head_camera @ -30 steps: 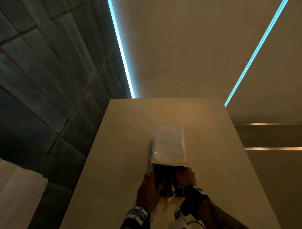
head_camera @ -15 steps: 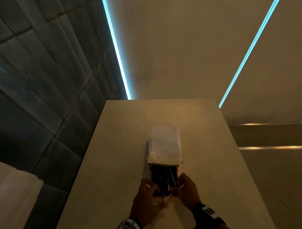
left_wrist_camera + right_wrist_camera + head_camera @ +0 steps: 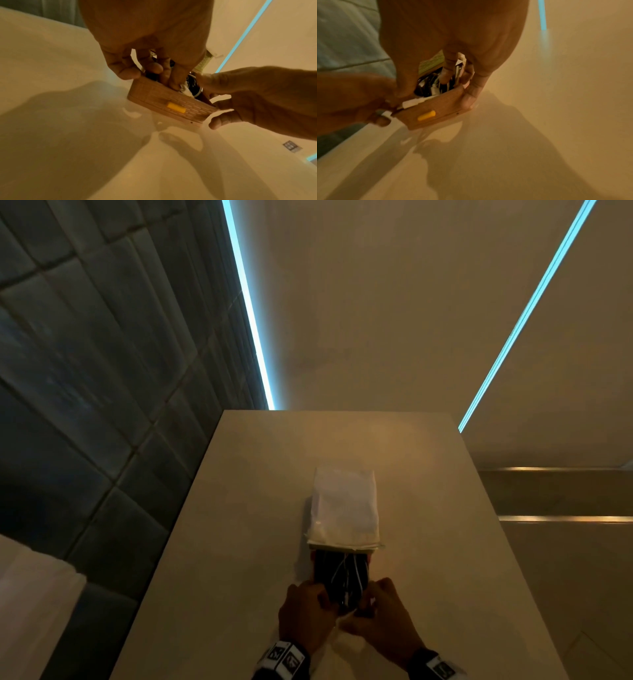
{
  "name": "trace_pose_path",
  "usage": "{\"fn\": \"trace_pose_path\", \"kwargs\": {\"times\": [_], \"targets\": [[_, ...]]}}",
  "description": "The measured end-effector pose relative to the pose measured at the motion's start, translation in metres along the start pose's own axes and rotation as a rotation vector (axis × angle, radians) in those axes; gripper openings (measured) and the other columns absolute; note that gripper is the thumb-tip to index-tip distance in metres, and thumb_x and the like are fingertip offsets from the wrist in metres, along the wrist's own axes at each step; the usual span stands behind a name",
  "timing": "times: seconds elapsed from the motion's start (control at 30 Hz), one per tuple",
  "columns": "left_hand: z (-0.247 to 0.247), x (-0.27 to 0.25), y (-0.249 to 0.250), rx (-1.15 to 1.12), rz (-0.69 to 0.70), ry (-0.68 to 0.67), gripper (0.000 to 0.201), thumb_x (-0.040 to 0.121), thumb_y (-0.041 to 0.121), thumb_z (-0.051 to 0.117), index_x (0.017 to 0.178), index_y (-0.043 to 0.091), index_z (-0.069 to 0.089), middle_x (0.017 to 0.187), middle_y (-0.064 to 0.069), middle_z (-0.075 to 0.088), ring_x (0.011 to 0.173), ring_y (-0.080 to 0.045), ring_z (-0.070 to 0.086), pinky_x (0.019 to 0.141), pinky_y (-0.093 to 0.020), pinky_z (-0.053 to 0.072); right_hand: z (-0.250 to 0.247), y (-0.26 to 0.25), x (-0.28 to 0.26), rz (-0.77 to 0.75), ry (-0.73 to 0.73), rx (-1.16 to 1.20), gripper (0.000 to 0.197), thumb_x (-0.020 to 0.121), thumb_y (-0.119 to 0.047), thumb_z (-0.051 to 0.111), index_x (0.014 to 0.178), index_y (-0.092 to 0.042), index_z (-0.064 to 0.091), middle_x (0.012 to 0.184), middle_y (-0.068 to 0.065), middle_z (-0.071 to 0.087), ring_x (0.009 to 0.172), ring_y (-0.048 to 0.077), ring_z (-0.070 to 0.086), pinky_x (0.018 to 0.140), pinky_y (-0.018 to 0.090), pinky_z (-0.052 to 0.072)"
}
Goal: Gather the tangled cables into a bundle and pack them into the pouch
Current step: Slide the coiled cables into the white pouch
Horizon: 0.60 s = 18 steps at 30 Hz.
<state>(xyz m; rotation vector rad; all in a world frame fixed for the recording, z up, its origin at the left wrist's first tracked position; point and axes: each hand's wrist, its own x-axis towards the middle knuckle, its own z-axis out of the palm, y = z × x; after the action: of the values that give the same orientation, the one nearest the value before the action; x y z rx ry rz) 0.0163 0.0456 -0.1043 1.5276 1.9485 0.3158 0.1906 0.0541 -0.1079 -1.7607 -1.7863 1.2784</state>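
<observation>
A pouch lies on the table, its white cover (image 3: 344,508) reaching away from me. Its tan near wall (image 3: 171,102) carries a yellow tab (image 3: 175,107). Black and white cables (image 3: 342,577) fill the open part between cover and near wall. My left hand (image 3: 325,601) grips the pouch's near left corner, fingers (image 3: 173,79) pushed down among the cables (image 3: 192,82). My right hand (image 3: 368,599) grips the near right corner (image 3: 460,100), one finger (image 3: 447,73) among the cables (image 3: 428,85). A white plug (image 3: 414,102) sticks out by the left hand (image 3: 368,102).
The beige table (image 3: 239,542) runs away from me. A dark tiled wall (image 3: 85,371) stands along its left side. A white object (image 3: 30,611) sits at the lower left, off the table. The table's right edge (image 3: 507,542) drops to a lower surface.
Both hands have drawn back toward me from under the white cover to the pouch's near end. More of the dark cables shows between cover and hands.
</observation>
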Motion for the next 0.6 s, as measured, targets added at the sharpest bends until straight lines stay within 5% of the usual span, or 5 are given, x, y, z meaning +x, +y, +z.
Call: {"fn": "trace_pose_path", "kwargs": {"times": [0.2, 0.27, 0.37, 0.5, 0.6], "targets": [[-0.007, 0.004, -0.012, -0.122, 0.104, -0.140, 0.028, 0.071, 0.059, 0.066, 0.066, 0.034, 0.055, 0.080, 0.010, 0.056, 0.076, -0.010, 0.056, 0.062, -0.023, 0.045, 0.002, -0.002, 0.009, 0.039, 0.009, -0.125, 0.049, 0.058, -0.056, 0.081, 0.069, -0.025, 0.043, 0.093, -0.005, 0.041, 0.075, 0.016, 0.053, 0.065, 0.032, 0.051], [-0.007, 0.004, -0.017, -0.102, 0.144, -0.110, 0.035, 0.067, 0.065, 0.068, 0.070, 0.030, 0.061, 0.076, 0.013, 0.055, 0.071, -0.006, 0.054, 0.059, -0.022, 0.044, 0.001, -0.006, 0.010, 0.075, 0.015, -0.091, 0.060, 0.046, -0.068, 0.079, 0.066, -0.023, 0.046, 0.091, -0.003, 0.044, 0.075, 0.015, 0.054, 0.061, 0.030, 0.050], [-0.001, 0.003, -0.016, -0.035, 0.140, -0.030, 0.021, 0.076, 0.049, 0.067, 0.073, 0.030, 0.058, 0.075, 0.014, 0.050, 0.081, -0.011, 0.054, 0.065, -0.026, 0.045, 0.000, -0.007, 0.011, 0.081, -0.005, -0.069, 0.064, 0.040, -0.077, 0.073, 0.064, -0.024, 0.046, 0.091, -0.003, 0.045, 0.076, 0.015, 0.055, 0.059, 0.022, 0.046], [0.003, 0.001, -0.010, -0.104, 0.006, 0.057, 0.029, 0.072, 0.043, 0.073, 0.072, 0.027, 0.049, 0.080, 0.010, 0.056, 0.078, -0.011, 0.054, 0.062, -0.024, 0.040, -0.003, 0.003, 0.017, 0.116, 0.002, 0.018, 0.038, 0.075, -0.052, 0.074, 0.068, -0.016, 0.061, 0.089, -0.001, 0.049, 0.077, 0.011, 0.057, 0.068, 0.027, 0.054], [0.003, 0.002, -0.006, -0.246, -0.123, 0.116, 0.046, 0.064, 0.032, 0.083, 0.077, 0.023, 0.040, 0.086, 0.005, 0.048, 0.073, -0.014, 0.050, 0.058, -0.023, 0.036, -0.004, 0.000, 0.022, 0.249, 0.025, 0.181, 0.044, 0.091, -0.044, 0.059, 0.065, -0.009, 0.065, 0.075, 0.003, 0.060, 0.066, 0.014, 0.063, 0.061, 0.032, 0.058]]}}
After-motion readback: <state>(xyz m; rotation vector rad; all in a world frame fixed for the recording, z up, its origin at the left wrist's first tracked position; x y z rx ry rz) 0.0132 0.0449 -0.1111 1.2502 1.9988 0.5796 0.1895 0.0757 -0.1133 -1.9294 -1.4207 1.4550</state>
